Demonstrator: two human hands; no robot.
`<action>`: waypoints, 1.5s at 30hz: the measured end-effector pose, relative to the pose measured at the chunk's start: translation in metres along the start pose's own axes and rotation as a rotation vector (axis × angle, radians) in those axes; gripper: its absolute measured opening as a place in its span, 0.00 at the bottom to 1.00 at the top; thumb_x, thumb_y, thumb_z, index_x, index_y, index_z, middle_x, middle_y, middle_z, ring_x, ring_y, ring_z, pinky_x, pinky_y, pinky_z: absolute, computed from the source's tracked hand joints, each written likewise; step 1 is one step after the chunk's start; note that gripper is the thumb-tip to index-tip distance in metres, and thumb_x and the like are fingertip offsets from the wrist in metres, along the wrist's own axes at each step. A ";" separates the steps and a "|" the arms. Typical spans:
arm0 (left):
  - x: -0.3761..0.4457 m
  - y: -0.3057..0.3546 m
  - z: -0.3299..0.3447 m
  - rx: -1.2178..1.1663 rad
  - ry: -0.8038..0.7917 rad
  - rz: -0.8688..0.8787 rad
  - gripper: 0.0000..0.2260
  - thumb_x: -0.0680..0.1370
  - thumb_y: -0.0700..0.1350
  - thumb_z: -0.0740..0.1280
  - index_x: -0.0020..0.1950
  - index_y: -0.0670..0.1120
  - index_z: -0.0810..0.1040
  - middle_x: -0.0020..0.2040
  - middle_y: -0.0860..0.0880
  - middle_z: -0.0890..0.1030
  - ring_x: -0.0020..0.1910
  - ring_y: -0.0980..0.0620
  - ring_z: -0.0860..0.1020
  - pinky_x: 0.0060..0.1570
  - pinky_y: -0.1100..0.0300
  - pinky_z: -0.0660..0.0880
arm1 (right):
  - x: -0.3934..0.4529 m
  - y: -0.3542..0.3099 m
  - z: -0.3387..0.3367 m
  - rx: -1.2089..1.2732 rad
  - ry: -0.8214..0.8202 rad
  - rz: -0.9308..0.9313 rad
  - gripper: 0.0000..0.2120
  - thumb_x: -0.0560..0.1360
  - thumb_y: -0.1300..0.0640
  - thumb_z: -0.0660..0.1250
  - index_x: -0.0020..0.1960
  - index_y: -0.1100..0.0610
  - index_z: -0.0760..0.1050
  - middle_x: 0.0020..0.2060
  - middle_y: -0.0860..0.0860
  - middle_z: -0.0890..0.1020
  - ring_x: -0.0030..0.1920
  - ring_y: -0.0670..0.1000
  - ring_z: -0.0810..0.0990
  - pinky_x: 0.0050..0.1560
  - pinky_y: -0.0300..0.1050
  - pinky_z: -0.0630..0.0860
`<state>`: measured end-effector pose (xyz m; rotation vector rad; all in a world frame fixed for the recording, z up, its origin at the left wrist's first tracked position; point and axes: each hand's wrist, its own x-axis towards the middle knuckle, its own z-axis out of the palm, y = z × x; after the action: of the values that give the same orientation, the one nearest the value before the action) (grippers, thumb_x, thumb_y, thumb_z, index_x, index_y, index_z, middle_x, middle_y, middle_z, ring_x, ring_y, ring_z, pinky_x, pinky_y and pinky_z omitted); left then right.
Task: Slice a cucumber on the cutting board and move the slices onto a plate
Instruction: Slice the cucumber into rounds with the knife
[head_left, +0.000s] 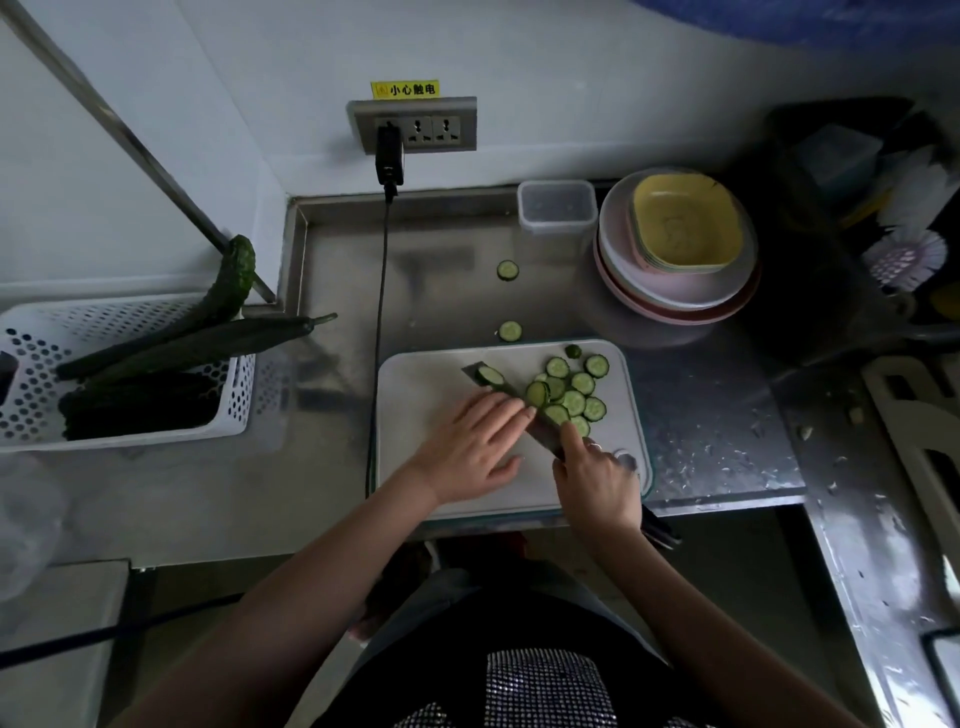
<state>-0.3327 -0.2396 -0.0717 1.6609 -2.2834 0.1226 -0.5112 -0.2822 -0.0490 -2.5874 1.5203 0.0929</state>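
A white cutting board (421, 384) lies on the steel counter. Several cucumber slices (574, 389) are piled on its right half. A knife (511, 397) lies slanted across the board, with one slice (489, 375) stuck on its blade near the tip. My right hand (597, 480) grips the knife handle at the board's lower right. My left hand (475, 444) rests flat on the board with straight fingers, its fingertips touching the side of the blade. A stack of plates (675, 291) stands behind the board to the right.
Two stray slices (507, 270) (510, 331) lie on the counter behind the board. A white basket (31, 364) at left holds whole cucumbers (197, 343). A clear lidded box (556, 205), yellow bowls (685, 221) on the plates, a black cable (382, 291) and a dish rack (914, 415) are also here.
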 end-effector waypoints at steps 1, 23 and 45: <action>0.005 0.002 0.000 -0.014 -0.046 0.035 0.21 0.77 0.54 0.60 0.60 0.39 0.78 0.57 0.43 0.79 0.58 0.44 0.74 0.65 0.48 0.64 | -0.002 0.001 0.000 -0.042 0.018 -0.003 0.22 0.65 0.58 0.75 0.52 0.57 0.67 0.28 0.52 0.81 0.25 0.55 0.79 0.25 0.45 0.72; 0.048 -0.004 0.016 -0.122 -0.503 -0.202 0.28 0.81 0.59 0.48 0.69 0.42 0.70 0.69 0.45 0.70 0.69 0.48 0.67 0.74 0.53 0.49 | -0.027 0.036 0.002 -0.050 0.027 0.096 0.28 0.59 0.60 0.79 0.48 0.55 0.63 0.24 0.50 0.78 0.21 0.53 0.78 0.17 0.41 0.69; -0.026 -0.020 0.013 -0.155 -0.145 -0.369 0.23 0.59 0.34 0.76 0.52 0.39 0.75 0.48 0.41 0.77 0.47 0.40 0.76 0.39 0.52 0.77 | -0.015 -0.025 0.001 0.459 -0.194 0.022 0.09 0.82 0.51 0.51 0.59 0.54 0.63 0.41 0.60 0.79 0.40 0.63 0.78 0.36 0.52 0.72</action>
<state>-0.3096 -0.2249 -0.0940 2.0253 -1.9793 -0.2589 -0.4972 -0.2571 -0.0460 -2.1353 1.3178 -0.0041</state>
